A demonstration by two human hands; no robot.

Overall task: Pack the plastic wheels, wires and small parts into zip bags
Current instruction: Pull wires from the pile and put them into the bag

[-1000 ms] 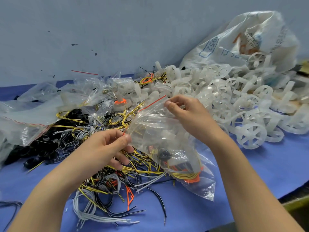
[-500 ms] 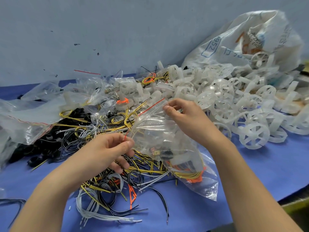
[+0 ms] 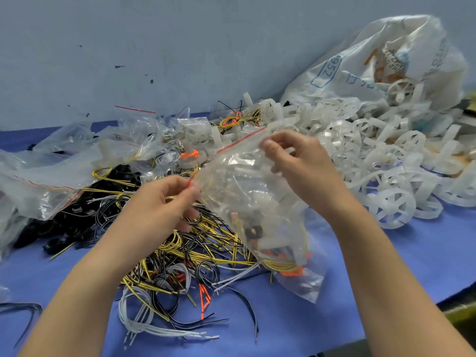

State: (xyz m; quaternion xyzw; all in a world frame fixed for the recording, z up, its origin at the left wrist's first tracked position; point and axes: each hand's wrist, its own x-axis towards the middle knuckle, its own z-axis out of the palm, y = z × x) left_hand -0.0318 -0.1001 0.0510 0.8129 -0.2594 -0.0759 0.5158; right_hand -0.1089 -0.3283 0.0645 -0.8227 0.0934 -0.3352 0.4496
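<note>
pinching zip bag (image 3: 247,191): wires, parts inside.

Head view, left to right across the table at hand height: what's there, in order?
Clear bags heap → left hand → red seal of the held zip bag → right hand → white plastic wheels.

Clear zip bag (image 3: 247,191) with red seal; yellow, black, white wires (image 3: 180,256); translucent white wheels (image 3: 391,207); blue tablecloth (image 3: 296,323).
</note>
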